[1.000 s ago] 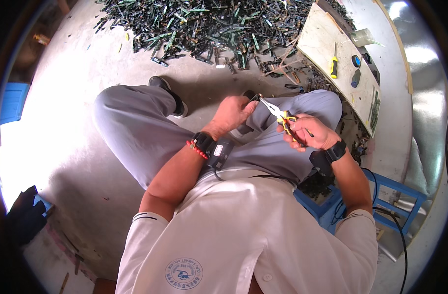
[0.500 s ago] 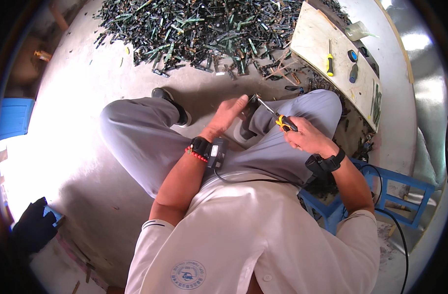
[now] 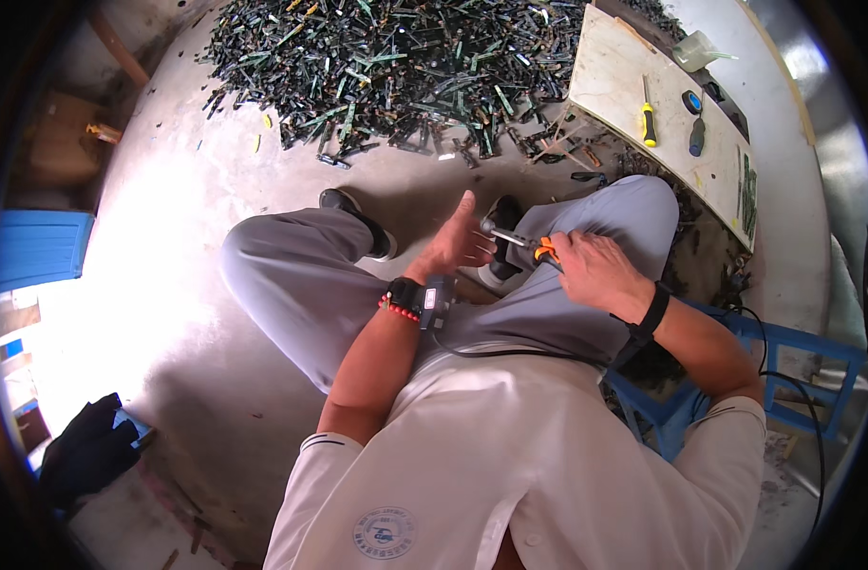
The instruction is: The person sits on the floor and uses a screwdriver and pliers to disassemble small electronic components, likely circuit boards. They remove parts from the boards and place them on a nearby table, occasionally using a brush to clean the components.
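My left hand [image 3: 458,239] is held out between my knees, thumb up and fingers apart, and I see nothing gripped in it. In my right hand [image 3: 600,271] is a pair of pliers with orange and black handles [image 3: 547,251]. Its metal jaws [image 3: 510,237] point left, with the tip close to the left fingers. A small dark piece [image 3: 488,226] shows at the tip; whether the jaws grip it I cannot tell.
Ahead on the floor lies a big heap of dark and green strip-like parts [image 3: 396,76]. A low pale table [image 3: 610,71] at right bears a yellow-handled screwdriver [image 3: 649,123], a dark-handled screwdriver [image 3: 697,138] and a blue-black round item [image 3: 691,102]. Blue frame [image 3: 795,347] stands beside my right elbow.
My left hand's fingers have spread, and the dark piece held near them is no longer seen in its grip. My right hand has turned over the pliers. The view has shifted slightly.
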Demonstrator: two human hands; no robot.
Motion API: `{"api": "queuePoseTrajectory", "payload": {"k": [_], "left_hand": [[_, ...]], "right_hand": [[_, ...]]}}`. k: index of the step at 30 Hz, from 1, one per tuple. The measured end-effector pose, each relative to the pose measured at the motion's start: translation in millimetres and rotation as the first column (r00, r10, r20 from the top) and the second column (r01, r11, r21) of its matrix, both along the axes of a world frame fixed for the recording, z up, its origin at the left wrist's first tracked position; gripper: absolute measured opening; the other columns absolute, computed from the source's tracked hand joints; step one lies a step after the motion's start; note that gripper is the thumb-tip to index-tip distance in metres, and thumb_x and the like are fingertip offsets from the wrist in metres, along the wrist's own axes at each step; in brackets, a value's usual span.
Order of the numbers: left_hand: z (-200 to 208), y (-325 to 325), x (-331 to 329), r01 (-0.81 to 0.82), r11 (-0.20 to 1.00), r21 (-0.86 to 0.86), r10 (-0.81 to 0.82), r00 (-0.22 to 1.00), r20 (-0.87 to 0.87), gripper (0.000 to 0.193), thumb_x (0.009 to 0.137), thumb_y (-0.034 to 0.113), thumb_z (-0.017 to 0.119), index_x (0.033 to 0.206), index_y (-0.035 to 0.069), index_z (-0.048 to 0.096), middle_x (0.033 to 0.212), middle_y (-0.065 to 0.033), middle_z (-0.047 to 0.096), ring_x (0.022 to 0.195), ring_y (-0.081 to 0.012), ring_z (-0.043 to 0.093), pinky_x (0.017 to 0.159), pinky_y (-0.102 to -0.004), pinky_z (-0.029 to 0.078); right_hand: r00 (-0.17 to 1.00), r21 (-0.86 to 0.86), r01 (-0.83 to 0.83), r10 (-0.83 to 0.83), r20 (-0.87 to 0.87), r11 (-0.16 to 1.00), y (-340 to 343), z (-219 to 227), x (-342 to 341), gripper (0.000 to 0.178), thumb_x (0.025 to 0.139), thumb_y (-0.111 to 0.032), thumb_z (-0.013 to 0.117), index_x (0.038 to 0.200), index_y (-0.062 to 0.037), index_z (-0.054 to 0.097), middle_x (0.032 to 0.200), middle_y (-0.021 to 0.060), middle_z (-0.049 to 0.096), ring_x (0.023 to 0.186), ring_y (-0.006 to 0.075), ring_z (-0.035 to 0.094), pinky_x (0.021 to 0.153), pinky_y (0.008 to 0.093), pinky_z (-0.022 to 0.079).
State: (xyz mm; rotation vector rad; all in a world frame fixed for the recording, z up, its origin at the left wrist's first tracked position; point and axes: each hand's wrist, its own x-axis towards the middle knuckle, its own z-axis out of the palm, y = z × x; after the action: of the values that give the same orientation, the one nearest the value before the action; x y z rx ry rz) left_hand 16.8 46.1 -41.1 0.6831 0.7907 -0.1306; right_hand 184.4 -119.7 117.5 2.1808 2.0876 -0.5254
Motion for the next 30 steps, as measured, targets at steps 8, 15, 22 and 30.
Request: {"api": "queuePoseTrajectory", "payload": {"k": [8, 15, 22, 30], "left_hand": [[-2.0, -6.6, -7.2, 0.058, 0.96, 0.273, -0.069, 0.997, 0.031, 0.059, 0.098, 0.03, 0.057, 0.146, 0.004, 0.037, 0.118, -0.0154, 0.059, 0.092, -0.022, 0.062, 0.079, -0.037, 0.058], [-14.1, -5.9, -5.3, -0.106, 0.962, 0.252, 0.086, 0.992, 0.091, 0.04, 0.096, 0.028, 0.061, 0.122, -0.001, 0.054, 0.104, -0.0137, 0.064, 0.091, -0.0211, 0.064, 0.078, -0.0377, 0.057], [9.9, -8.5, 3.3, -0.369, 0.917, -0.151, 0.394, 0.896, 0.203, 0.032, 0.095, 0.036, 0.061, 0.093, 0.005, 0.059, 0.081, -0.0064, 0.062, 0.073, -0.0187, 0.06, 0.069, -0.0368, 0.05], [20.1, -1.2, 1.2, -0.313, 0.907, -0.283, 0.398, 0.857, 0.328, 0.034, 0.095, 0.041, 0.06, 0.089, 0.007, 0.06, 0.076, -0.0036, 0.06, 0.068, -0.0179, 0.055, 0.074, -0.0392, 0.046]], "right_hand": [[0.981, 0.067, -0.177, 0.171, 0.086, 0.982, 3.1, -14.9, -16.5, 0.015, 0.085, -0.01, 0.051, 0.096, 0.0012, 0.052, 0.076, 0.0169, 0.059, 0.066, 0.0338, 0.062, 0.062, 0.0428, 0.049], [0.992, -0.045, -0.056, 0.051, -0.114, 0.997, 10.3, -26.3, -16.2, 0.021, 0.079, -0.009, 0.056, 0.096, 0.004, 0.053, 0.079, 0.023, 0.064, 0.074, 0.0414, 0.064, 0.067, 0.0486, 0.05], [0.942, -0.301, 0.067, -0.16, -0.294, 0.951, 22.1, -10.2, -15.9, 0.025, 0.079, -0.012, 0.057, 0.099, 0.0034, 0.056, 0.084, 0.0263, 0.066, 0.081, 0.041, 0.066, 0.074, 0.0489, 0.051], [0.079, -0.803, 0.01, -0.801, -0.594, 0.596, 16.8, -14.7, -9.3, 0.024, 0.085, -0.018, 0.056, 0.101, -0.0011, 0.054, 0.076, 0.0077, 0.058, 0.065, 0.015, 0.058, 0.048, 0.0303, 0.043]]}}
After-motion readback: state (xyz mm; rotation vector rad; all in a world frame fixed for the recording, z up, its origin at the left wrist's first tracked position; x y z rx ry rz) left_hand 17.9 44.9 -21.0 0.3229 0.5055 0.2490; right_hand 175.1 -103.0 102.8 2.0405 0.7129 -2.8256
